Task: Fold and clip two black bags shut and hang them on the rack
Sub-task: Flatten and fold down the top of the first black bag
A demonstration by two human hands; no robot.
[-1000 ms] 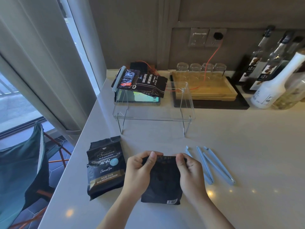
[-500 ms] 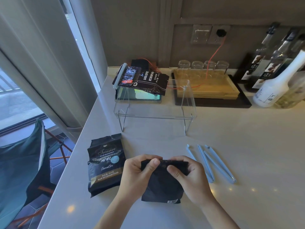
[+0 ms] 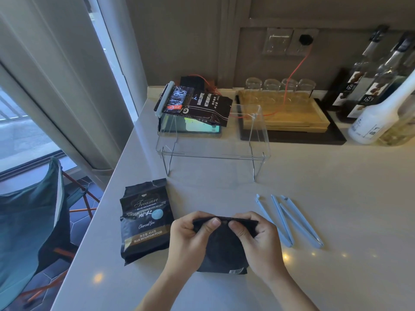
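One "Treasure BLUE MOUNTAIN" bag [image 3: 145, 221] beside left hand [image 3: 190, 241]

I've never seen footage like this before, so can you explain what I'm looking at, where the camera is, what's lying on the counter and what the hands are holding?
There is no machine here: a person works with two bare hands, and a camera worn on their head looks forward and down, so the arms enter from the bottom edge. The left hand and right hand together pinch the folded top of a plain black bag that rests on the pale counter. Left of it lies a second black bag printed Blue Mountain, not yet folded. To the right lie light blue sealing clips, untouched. Further back stands a clear rack; a black coffee bag with a pale clip along its edge sits at the rack's left end. Behind are a wooden tray with glasses and bottles.
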